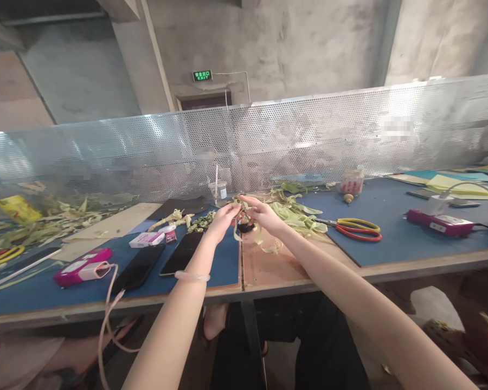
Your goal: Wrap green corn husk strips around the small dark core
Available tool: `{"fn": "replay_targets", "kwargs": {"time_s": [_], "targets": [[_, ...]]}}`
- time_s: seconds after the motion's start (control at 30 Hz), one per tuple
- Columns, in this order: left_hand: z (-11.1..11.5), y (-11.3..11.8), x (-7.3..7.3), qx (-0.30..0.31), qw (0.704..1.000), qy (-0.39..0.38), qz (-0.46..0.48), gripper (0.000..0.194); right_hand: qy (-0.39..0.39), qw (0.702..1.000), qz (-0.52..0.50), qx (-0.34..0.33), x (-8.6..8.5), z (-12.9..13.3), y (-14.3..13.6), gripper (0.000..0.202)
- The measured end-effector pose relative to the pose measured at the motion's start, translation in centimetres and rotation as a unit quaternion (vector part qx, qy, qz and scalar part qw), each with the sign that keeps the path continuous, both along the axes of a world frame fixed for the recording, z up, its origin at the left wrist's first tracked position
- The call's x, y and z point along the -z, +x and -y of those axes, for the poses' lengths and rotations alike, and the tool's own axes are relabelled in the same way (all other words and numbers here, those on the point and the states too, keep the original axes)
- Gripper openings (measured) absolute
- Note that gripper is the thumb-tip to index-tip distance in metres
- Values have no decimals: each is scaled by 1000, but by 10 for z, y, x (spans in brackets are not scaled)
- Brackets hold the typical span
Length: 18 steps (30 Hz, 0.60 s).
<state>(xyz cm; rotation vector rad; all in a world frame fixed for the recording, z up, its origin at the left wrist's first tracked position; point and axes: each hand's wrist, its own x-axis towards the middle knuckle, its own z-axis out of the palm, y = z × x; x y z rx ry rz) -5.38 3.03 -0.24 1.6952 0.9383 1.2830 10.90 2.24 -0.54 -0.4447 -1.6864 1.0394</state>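
Above the middle of the bench, my left hand (224, 218) and my right hand (263, 213) meet fingertip to fingertip. Both are closed in a pinch on thin pale-green husk strips (237, 233), whose ends hang below the fingers. Exactly how the strips lie between the fingertips is hidden. A small dark object (247, 227) shows just under the hands; its kind is unclear. Right of my right hand lies a pile of pale-green husks (305, 219). A braided-looking green bundle (203, 222) rests left of my left hand.
Scissors with red and yellow handles (360, 229) lie right of the husks. Two black phones (183, 253), a white-purple box (147, 239) and a magenta power strip (81, 266) with a cable occupy the left. A perforated metal screen (309, 141) bounds the bench's back.
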Motion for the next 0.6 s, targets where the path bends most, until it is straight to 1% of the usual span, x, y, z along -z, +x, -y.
{"fn": "replay_targets", "kwargs": {"time_s": [0.1, 0.23, 0.33, 0.5, 0.6], "targets": [[1, 0, 0, -4, 1000, 11, -10, 18, -1, 1000, 5, 10, 0, 0, -2, 47], [1, -1, -1, -19, 999, 22, -17, 17, -11, 999, 5, 40, 2, -4, -3, 49], [1, -3, -1, -16, 999, 22, -28, 17, -10, 998, 15, 60, 4, -7, -3, 51], [-1, -5, 0, 1, 999, 20, -38, 18, 28, 994, 44, 96, 3, -9, -3, 52], [-2, -6, 1, 9, 999, 18, -41, 18, 63, 987, 57, 138, 2, -11, -1, 48]]}}
